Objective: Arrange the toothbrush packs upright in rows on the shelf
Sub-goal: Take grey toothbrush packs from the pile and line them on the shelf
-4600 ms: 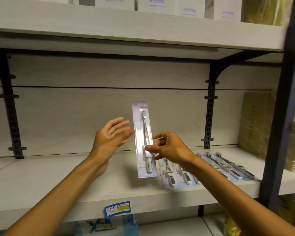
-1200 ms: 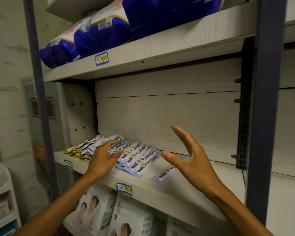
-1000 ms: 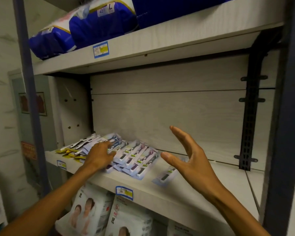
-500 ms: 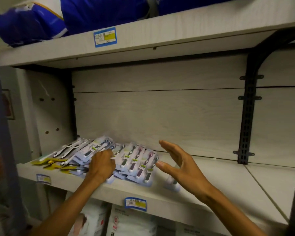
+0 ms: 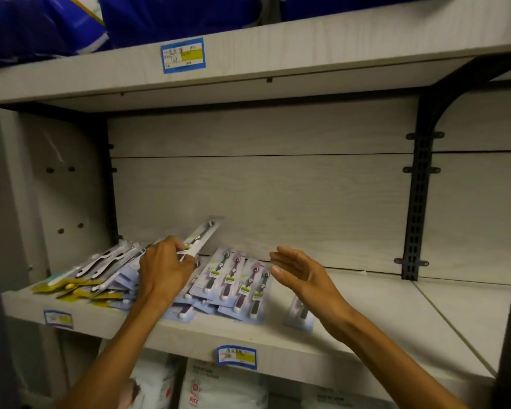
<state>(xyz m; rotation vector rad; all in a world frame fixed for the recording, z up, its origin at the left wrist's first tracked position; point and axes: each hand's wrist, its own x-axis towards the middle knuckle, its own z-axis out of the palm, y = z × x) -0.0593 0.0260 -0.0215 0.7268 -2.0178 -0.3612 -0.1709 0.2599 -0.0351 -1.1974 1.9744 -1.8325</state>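
Observation:
Several pale lilac toothbrush packs [image 5: 236, 283] lie flat in a loose pile on the grey wooden shelf [image 5: 381, 317]. My left hand [image 5: 163, 270] grips one toothbrush pack [image 5: 202, 237] by its lower end and holds it tilted up toward the back panel. My right hand [image 5: 301, 274] hovers open just right of the pile, palm facing left, holding nothing. A single pack [image 5: 300, 315] lies alone near the shelf's front edge, partly hidden by my right wrist.
Yellow-carded packs [image 5: 80, 278] with white brushes lie at the shelf's left end. Blue bags [image 5: 71, 22] fill the shelf above. A black slotted bracket [image 5: 416, 202] stands at the right. White packets [image 5: 219, 388] sit on the shelf below.
My left hand has closed on one pack and lifted its top end off the pile. My right hand has dropped lower and nearer the pile. The view has come closer.

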